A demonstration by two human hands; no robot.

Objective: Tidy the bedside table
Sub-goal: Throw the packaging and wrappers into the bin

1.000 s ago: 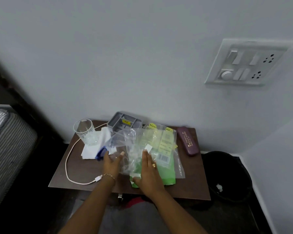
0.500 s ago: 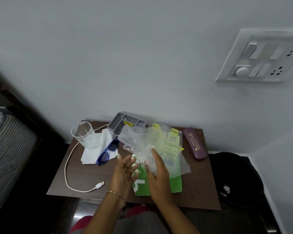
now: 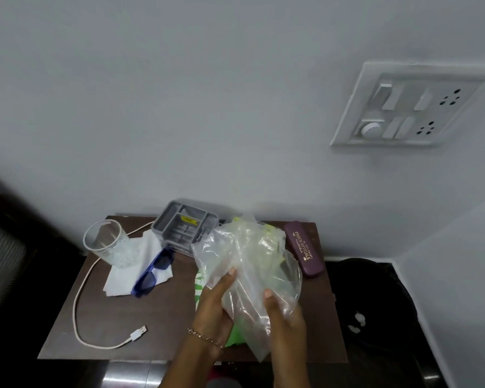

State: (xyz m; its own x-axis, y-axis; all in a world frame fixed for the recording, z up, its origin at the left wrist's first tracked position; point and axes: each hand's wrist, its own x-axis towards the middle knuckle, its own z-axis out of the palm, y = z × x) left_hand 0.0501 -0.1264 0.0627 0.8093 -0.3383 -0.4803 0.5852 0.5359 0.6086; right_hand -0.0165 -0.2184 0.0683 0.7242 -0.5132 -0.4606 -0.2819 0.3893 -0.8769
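Both hands hold a crumpled bundle of clear plastic wrappers [image 3: 249,264] above the brown bedside table [image 3: 118,312]. My left hand [image 3: 214,306] grips its left side, my right hand [image 3: 284,320] its lower right. A green packet [image 3: 198,287] lies under the bundle, mostly hidden. Blue sunglasses [image 3: 153,271] rest on a white tissue [image 3: 121,280] to the left. A clear glass [image 3: 107,243] stands at the back left. A maroon spectacle case [image 3: 304,252] lies at the back right.
A grey divided organiser tray [image 3: 184,224] sits against the wall. A white USB cable [image 3: 80,306] loops across the table's left side. A black bin [image 3: 373,301] stands on the floor to the right. A bed edge [image 3: 0,264] is at the left.
The wrappers were lying spread on the table under my hands; now both hands have gathered and lifted them into a bundle. The sunglasses underneath are uncovered.
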